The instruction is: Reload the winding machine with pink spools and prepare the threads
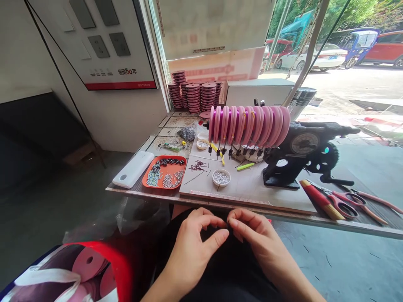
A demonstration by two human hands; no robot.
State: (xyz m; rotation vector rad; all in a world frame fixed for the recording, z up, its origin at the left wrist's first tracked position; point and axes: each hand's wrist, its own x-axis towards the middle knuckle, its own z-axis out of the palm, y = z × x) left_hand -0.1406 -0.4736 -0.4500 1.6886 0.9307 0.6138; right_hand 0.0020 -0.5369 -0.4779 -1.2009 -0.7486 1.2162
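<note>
Over dark clothing at the table's front edge, my left hand (200, 241) and my right hand (256, 235) come together, fingertips nearly touching. My right thumb and forefinger are pinched. On my left hand the fingers curl in toward the same spot, the thumb just below the forefinger. A tiny dark thing seems to lie between the fingertips, too small to name. Just beyond, a white dish (221, 178) of small pale beads stands on a board (252, 195), near some thin dark reddish sticks (198, 166).
A hand-cranked black machine (304, 151) carries a row of pink spools (248, 126). An orange tray (165, 172) of small metal parts sits left, beside a white power bank-like block (133, 169). Scissors (343, 205) lie right. Stacked spools (193, 96) stand behind; a red-rimmed bag (118, 268) holds more.
</note>
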